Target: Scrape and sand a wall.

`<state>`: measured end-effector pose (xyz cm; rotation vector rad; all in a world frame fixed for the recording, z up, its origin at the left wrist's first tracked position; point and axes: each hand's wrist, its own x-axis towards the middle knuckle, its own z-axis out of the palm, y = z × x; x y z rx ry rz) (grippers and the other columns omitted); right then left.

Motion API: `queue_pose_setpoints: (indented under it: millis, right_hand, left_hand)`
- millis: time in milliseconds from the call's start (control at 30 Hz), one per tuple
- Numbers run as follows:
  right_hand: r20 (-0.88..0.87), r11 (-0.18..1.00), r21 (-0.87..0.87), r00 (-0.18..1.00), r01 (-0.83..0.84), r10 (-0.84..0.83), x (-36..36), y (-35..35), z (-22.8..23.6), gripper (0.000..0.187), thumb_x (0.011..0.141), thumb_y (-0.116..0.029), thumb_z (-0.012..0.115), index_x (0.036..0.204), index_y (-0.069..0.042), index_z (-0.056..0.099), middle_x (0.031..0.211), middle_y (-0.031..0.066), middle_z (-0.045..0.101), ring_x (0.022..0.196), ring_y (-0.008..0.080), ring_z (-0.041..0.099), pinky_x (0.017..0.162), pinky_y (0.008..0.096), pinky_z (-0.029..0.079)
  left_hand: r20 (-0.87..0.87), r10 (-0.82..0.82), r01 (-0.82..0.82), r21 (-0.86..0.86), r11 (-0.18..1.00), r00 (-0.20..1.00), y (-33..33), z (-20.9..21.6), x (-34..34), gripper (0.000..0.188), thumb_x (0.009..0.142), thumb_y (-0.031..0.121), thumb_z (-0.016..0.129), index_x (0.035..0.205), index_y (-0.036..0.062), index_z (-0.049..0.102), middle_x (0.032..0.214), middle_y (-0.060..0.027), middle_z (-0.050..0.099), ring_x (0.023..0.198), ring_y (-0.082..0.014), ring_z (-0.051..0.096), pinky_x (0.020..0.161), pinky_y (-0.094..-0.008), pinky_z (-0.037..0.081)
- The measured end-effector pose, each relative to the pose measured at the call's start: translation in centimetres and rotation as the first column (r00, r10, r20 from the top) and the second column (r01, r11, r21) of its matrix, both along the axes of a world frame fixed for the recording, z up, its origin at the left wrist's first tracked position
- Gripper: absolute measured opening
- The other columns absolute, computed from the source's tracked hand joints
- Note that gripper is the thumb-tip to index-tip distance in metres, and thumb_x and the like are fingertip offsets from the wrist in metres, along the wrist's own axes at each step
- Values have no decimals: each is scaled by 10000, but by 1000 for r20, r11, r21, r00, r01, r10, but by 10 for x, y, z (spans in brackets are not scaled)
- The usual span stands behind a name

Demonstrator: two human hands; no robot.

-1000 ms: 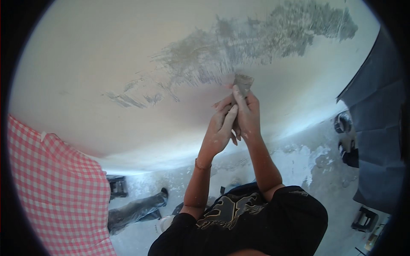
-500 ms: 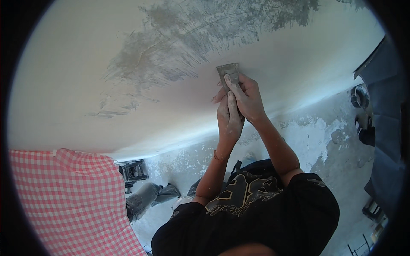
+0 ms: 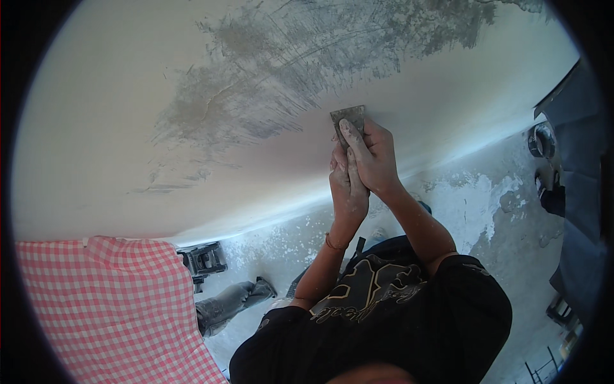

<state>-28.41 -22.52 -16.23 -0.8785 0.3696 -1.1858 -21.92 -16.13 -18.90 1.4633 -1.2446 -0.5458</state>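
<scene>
Both of my hands are together in front of the wall (image 3: 102,128), around a putty knife (image 3: 347,116) with a flat, grey, smeared blade. My right hand (image 3: 378,159) is closed on it, thumb lying along the blade and fingers behind. Just below, my left hand (image 3: 349,185) is closed over the handle end, pressed against the right hand; most of the handle is hidden. Pale dust or plaster coats the fingers. The blade's wide edge points up toward a rough grey scraped patch (image 3: 268,77) on the pale wall; whether it touches the surface I cannot tell.
A pink checked cloth (image 3: 109,294) hangs at lower left, beside a black plastic object (image 3: 206,258) and another person's leg (image 3: 230,304). White splotches (image 3: 470,205) mark the floor. On the right are a dark sheet (image 3: 579,185) and a black bucket (image 3: 542,141).
My hands and the putty knife have shifted slightly down and right in view. The wall patch, cloth and floor have also moved a little in the picture.
</scene>
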Motion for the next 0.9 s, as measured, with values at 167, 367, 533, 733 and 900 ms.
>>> queue_pose_setpoints:
  millis: [167,367,533,733,900]
  right_hand:
    - [-6,995,11,995,101,-101,4,2,17,269,1064,-171,548,891,27,602,606,47,574,504,102,548,522,290,502]
    - [-71,988,-41,986,151,-154,1,3,43,325,1068,-219,550,850,19,594,600,58,568,505,121,553,542,308,521]
    - [-20,980,-49,981,191,-192,-2,0,57,338,1060,-234,567,836,17,605,577,63,566,498,132,558,540,308,519]
    - [-121,987,-52,980,155,-161,-12,3,13,316,1042,-223,601,840,19,626,579,65,580,485,137,579,519,315,523]
    - [-193,992,-18,973,128,-129,-13,1,-1,275,1026,-186,622,861,34,641,629,54,610,503,125,606,481,291,493]
  left_hand:
    - [-22,-37,37,26,999,999,1,29,3,375,1086,163,371,1230,-123,566,1161,-259,628,1125,-348,588,998,-386,444]
    - [63,-51,49,40,998,997,-1,59,3,427,1096,207,369,1338,-118,506,1237,-292,607,1206,-373,567,1047,-406,416]
    - [15,-136,135,57,989,991,-14,46,13,365,1118,258,353,1362,0,438,812,-35,578,567,-47,510,459,-214,392]
    - [-457,-168,206,35,978,873,7,18,-13,397,1120,283,357,1405,8,376,667,44,502,492,-5,426,405,-190,341]
    - [-492,-123,210,124,970,862,8,5,-15,463,1120,313,346,1490,38,309,640,62,465,478,1,392,392,-181,311]
